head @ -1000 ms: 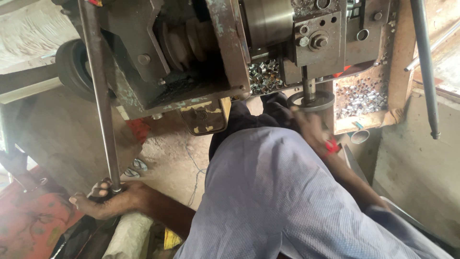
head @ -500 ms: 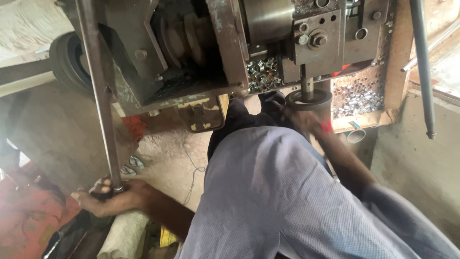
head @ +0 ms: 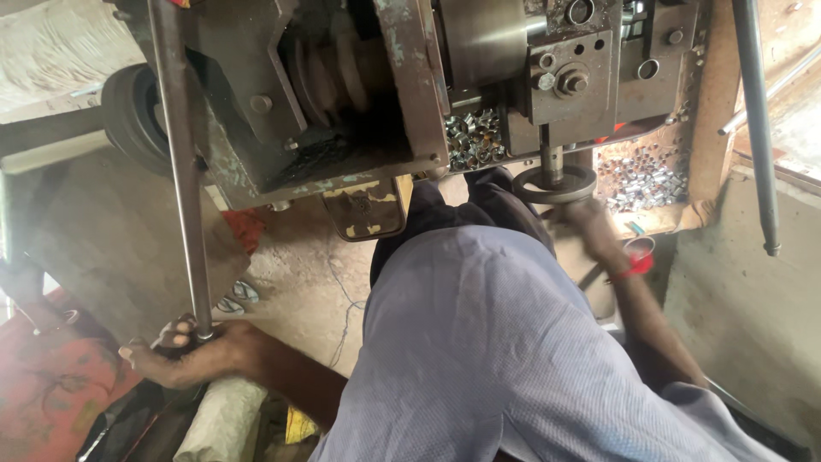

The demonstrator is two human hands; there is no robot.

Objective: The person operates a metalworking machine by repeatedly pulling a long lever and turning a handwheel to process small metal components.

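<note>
Gripping the lower end of a long grey steel rod [head: 181, 171], the person's left hand [head: 184, 352] is curled shut around it low at the left, fingers wrapped about the bar just above a red patterned cloth [head: 43, 402] on the floor. The rod runs steeply up past a black rubber wheel [head: 128, 115] to the top edge of a heavy, worn grey metal machine [head: 342, 94]. Under the machine's lower edge hangs a small yellowed plate [head: 363, 210]. A light blue shirt [head: 496, 359] fills the middle. Further right, a heap of small shiny metal nuts [head: 475, 137] lies in the machine's tray, and a dark round handwheel [head: 554, 182] sits on a short vertical shaft. The right hand [head: 590, 224], a red band at its wrist, touches the handwheel's lower right rim; I cannot tell how its fingers close. A second grey rod [head: 757, 128] stands near the right edge.
</note>
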